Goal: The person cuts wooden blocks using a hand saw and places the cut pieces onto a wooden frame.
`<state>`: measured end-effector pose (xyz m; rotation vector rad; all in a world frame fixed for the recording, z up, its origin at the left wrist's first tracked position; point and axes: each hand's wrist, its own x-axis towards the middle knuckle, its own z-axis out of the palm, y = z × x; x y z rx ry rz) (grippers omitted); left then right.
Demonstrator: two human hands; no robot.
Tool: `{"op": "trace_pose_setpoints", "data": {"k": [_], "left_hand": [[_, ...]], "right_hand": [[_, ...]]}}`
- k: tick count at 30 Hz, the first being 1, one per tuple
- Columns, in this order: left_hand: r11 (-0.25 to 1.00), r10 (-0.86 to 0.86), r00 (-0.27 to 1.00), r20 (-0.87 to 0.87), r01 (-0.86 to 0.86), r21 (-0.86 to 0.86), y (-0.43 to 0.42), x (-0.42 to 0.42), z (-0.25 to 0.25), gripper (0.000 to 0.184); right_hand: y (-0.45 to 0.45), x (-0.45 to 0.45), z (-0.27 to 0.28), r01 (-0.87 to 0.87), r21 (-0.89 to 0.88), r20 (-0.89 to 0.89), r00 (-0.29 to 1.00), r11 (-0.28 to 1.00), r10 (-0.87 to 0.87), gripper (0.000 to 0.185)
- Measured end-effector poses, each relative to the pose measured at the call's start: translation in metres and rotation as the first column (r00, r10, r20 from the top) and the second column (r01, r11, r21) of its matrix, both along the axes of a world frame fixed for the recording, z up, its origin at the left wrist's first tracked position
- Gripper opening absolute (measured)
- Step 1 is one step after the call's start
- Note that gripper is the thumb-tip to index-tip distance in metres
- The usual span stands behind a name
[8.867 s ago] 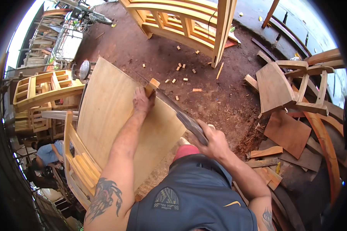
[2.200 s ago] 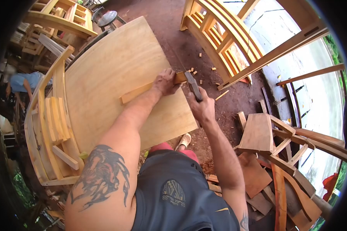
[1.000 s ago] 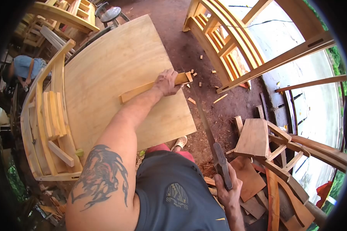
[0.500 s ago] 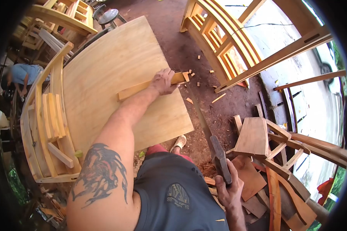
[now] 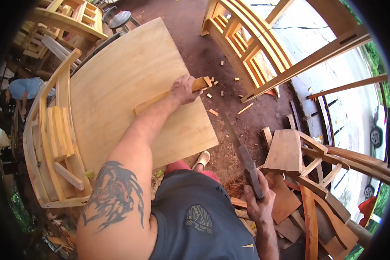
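Note:
My left hand (image 5: 183,90) is wrapped over a narrow wooden strip (image 5: 154,102), pressing it onto the large plywood sheet (image 5: 130,65). The strip's cut end (image 5: 207,81) sticks out past the sheet's right edge. My right hand (image 5: 260,197) grips the dark handle of a handsaw (image 5: 248,167). Its long, thin blade (image 5: 230,128) points forward, blurred and apart from the strip. Just below the strip's end, a small wood offcut (image 5: 209,95) shows against the floor.
Small offcuts (image 5: 222,93) litter the dirt floor. A slatted wooden frame (image 5: 242,47) stands ahead right; scrap boards (image 5: 284,151) pile near my right hand. Several strips (image 5: 58,130) rest on a frame at left. A person in blue (image 5: 24,89) bends at far left.
A small offcut has come off the strip's end and now shows below it. The saw has shifted slightly up, away from the strip. My left hand stays on the strip.

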<state>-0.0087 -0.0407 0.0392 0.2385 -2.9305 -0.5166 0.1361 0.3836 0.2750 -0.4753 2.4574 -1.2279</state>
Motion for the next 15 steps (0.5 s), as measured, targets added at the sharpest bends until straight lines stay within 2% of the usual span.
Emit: {"op": "trace_pose_setpoints", "data": {"k": [1, 3, 9, 11, 12, 15], "left_hand": [[1.000, 0.010, 1.000, 0.011, -0.011, 0.003, 0.001, 0.000, -0.001, 0.053], [1.000, 0.006, 0.998, 0.055, -0.008, 0.029, -0.002, -0.005, -0.003, 0.053], [0.987, -0.045, 0.946, 0.320, -0.007, 0.161, -0.022, -0.020, 0.025, 0.059], [0.988, -0.049, 0.935, 0.352, -0.007, 0.157, -0.030, -0.024, 0.020, 0.062], [0.982, -0.063, 0.942, 0.330, -0.001, 0.190, -0.028, -0.024, 0.016, 0.061], [0.970, -0.062, 0.963, 0.263, -0.004, 0.245, -0.030, -0.019, 0.014, 0.059]], "right_hand": [[0.001, 0.005, -0.002, 0.010, -0.001, 0.036, 0.999, 1.000, -0.010, 0.057], [0.013, 0.018, -0.037, 0.000, 0.002, -0.077, 0.997, 1.000, 0.000, 0.058], [0.033, 0.034, -0.106, 0.137, -0.060, 0.039, 0.990, 0.989, -0.135, 0.057], [0.035, 0.041, -0.129, 0.134, -0.086, 0.010, 0.991, 0.987, -0.134, 0.057], [0.034, 0.043, -0.129, 0.147, -0.050, 0.067, 0.987, 0.988, -0.143, 0.056], [0.029, 0.048, -0.131, 0.158, -0.119, 0.027, 0.987, 0.980, -0.156, 0.055]]}}
